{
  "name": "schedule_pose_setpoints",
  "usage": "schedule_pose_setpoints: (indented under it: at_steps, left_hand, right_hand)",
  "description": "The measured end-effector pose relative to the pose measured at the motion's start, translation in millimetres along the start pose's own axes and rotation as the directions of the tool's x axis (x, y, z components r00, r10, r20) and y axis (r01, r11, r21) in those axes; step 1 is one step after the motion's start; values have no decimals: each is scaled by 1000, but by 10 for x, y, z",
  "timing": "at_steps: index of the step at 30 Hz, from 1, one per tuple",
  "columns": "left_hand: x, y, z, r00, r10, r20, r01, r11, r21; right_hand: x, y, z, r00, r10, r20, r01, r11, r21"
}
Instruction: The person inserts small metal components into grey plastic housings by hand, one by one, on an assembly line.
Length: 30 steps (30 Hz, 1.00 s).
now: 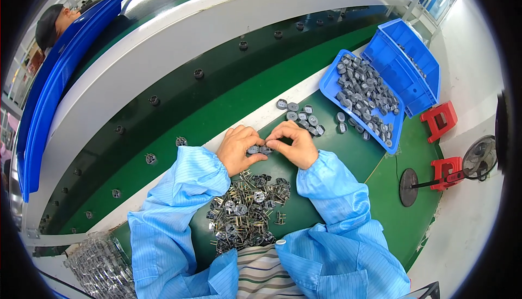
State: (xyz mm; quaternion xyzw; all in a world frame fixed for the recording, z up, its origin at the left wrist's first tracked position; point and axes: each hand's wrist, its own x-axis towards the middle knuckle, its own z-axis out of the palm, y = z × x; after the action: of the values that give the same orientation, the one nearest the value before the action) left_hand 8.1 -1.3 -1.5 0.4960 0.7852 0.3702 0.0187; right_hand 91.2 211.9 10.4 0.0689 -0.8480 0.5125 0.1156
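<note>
My left hand [238, 151] is closed, its fingers curled and its thumb stretched along small grey round plastic parts [253, 150]. Opposite it, my right hand [297, 145] pinches at the right side of the same parts with thumb and forefinger. Fingers cover much of the parts, so how they fit together is hidden. Just beyond my right hand lies a loose group of grey round parts [302, 116]. Close to my body, below both hands, spreads a heap of small dark parts with brass-coloured pins [247, 209].
A blue tray [328, 84] of grey round parts stands at the right, beside a stack of blue crates [399, 62]. A green conveyor belt [228, 103] carries spaced small parts. Red stools [439, 120] and a fan [479, 157] stand right. Another person [50, 27] is at far left.
</note>
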Motion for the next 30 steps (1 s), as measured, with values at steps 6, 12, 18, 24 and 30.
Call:
schedule_pose_setpoints:
  at_steps: [6, 12, 18, 24, 30]
  left_hand:
    - [-8, -16, 19, 1000, 12, -19, -12, 1000, -3]
    - [2, -12, 37, 999, 30, -36, -31, 999, -11]
    - [-6, -15, 29, 999, -38, 22, 38, 999, 28]
    - [83, -104, -154, 992, -126, 7, 124, 961, -249]
    - [139, -445, -590, 889, -431, -153, 448, 889, 94]
  right_hand:
    - [-25, 47, 110, 999, -40, -34, 35, 993, -114]
    - [-49, 21, 141, 978, -205, -32, 182, 923, -339]
    - [-32, 19, 115, 991, -130, 5, 125, 938, -323]
    - [-102, -126, -238, 882, -11, 472, -18, 998, 57]
    - [-75, -55, -143, 801, -173, 573, 224, 974, -19]
